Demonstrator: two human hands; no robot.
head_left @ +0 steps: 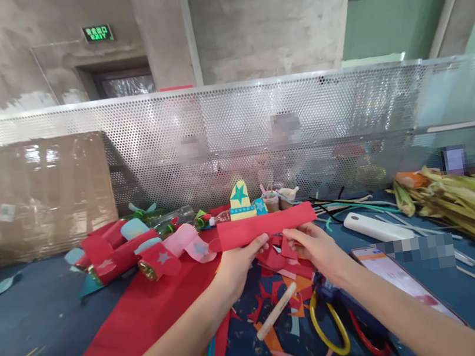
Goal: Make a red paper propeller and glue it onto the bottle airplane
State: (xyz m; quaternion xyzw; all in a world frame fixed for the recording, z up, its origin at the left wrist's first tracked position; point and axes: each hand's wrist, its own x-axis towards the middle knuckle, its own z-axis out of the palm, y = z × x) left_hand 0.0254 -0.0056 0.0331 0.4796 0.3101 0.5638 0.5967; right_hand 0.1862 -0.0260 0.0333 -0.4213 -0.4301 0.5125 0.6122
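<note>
A long red strip (266, 225), paper or thin foam, is held up level over the table between my two hands. My left hand (244, 263) pinches its lower edge near the middle, thumb in front. Farther right, my right hand (314, 244) grips the lower edge with thumb and fingers. Under the hands lie red and orange scraps (275, 297) and a pale stick (276, 312). Scissors (328, 322) with yellow and red handles lie partly hidden below my right forearm. A stack of red sheets (153, 327) is under my left forearm.
Red-wrapped bottles (128, 254) with star cut-outs stand left, near a cardboard panel (48, 194). A yellow piece with a star (239, 195) is behind the strip. To the right are a white device (379, 227), a phone (404, 278) and corn husks (469, 209). A perforated metal screen (235, 136) closes the back.
</note>
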